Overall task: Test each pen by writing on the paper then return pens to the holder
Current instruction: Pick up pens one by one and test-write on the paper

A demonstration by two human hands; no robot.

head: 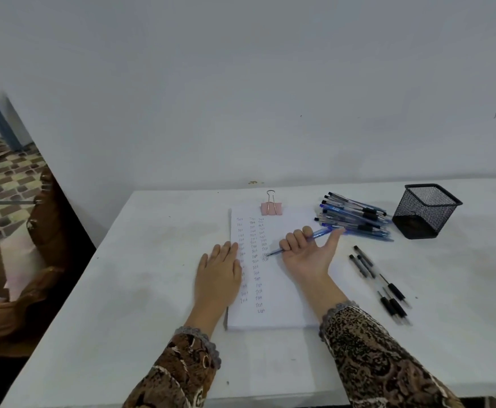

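A stack of white paper (282,293) lies on the table, with columns of small written words down its left part. My left hand (218,273) rests flat on the paper's left edge, fingers together. My right hand (308,251) is palm up over the paper, its fingers curled around a blue pen (319,233) whose tip points left at the writing; the thumb sticks out. A pile of blue pens (355,217) lies behind it. The black mesh holder (426,212) stands at the right and looks empty. Several black pens (380,285) lie to the right of the paper.
A pink binder clip (271,207) holds the paper's top edge. The white table (152,290) meets a pale wall behind. A brown wooden chair (43,245) stands off the table's left edge, above a patterned tiled floor.
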